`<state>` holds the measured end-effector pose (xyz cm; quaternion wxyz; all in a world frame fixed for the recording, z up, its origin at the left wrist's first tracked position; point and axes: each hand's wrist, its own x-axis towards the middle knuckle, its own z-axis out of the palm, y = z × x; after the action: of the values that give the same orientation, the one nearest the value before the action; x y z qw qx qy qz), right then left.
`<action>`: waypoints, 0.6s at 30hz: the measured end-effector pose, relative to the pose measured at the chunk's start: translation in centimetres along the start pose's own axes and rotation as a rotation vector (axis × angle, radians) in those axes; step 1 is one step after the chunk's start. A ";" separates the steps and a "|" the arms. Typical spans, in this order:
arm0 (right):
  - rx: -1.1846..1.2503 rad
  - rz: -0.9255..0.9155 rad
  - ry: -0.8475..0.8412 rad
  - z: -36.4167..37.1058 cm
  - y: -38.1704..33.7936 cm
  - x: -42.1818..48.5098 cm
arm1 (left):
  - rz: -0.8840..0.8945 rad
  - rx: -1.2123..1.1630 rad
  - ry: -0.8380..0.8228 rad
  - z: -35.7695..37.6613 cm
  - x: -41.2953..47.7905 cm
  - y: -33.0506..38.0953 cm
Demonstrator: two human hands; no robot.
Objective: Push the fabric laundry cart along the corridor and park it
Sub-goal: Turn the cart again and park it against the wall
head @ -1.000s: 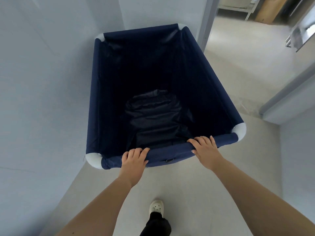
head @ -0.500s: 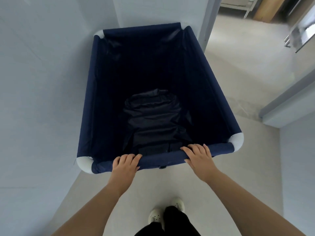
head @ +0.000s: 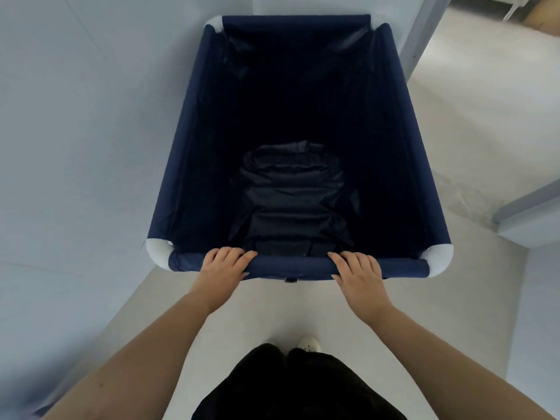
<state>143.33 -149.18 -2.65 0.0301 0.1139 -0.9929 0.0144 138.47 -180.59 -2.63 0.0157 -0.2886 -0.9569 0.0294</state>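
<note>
Left hand (head: pixel 225 264) was closed over the near top rail of the navy fabric laundry cart with white plastic corner pieces (head: pixel 194 147), fingers (head: pixel 233 253) curled over the rail's inner edge, just right of the near-left corner. Right hand (head: pixel 357 268) gripped the same rail the same way, left of the near-right corner. Judgement: hands set apart on one rail give even push and steering; both arms were extended, consistent with pushing.

The cart stood on the floor, its left side close along the pale wall (head: pixel 75 147), its far end at or near a second pale wall; contact could not be told. Judgement: cart was in or near its parking spot in the corner.

Inside, on the cart bottom toward the near end, lay a crumpled dark fabric bundle (head: pixel 291 195).

Floor: light grey, smooth, bare concrete-like surface (head: pixel 454 116). At right, a grey door frame post (head: pixel 421 31) stood beside the cart's far-right corner, opening to another room. One white shoe (head: pixel 309 344) showed below.
</note>
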 end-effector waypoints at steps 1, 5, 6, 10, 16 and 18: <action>-0.004 0.000 0.006 0.1 0.0 0.1 | 0.000 -0.002 0.005 0.1 0.0 -0.1; -0.012 0.004 0.022 0.4 -0.3 0.4 | -0.003 -0.021 0.006 0.1 0.1 -0.6; -0.015 0.003 0.025 0.5 -0.6 0.5 | 0.007 -0.018 0.009 0.0 0.1 -0.9; -0.010 0.025 0.032 0.6 -2.4 1.4 | 0.049 -0.013 -0.005 -0.3 0.2 -3.2; -0.001 0.084 0.029 0.8 -6.6 3.8 | 0.102 -0.008 -0.038 -0.4 0.5 -8.3; -0.005 0.109 0.024 0.8 -8.2 4.8 | 0.133 -0.003 -0.031 -0.4 0.6 -10.3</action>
<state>140.51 -158.28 -3.00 0.0415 0.0596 -0.9972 0.0150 132.27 -188.82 -1.59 -0.0013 -0.3509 -0.9358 0.0333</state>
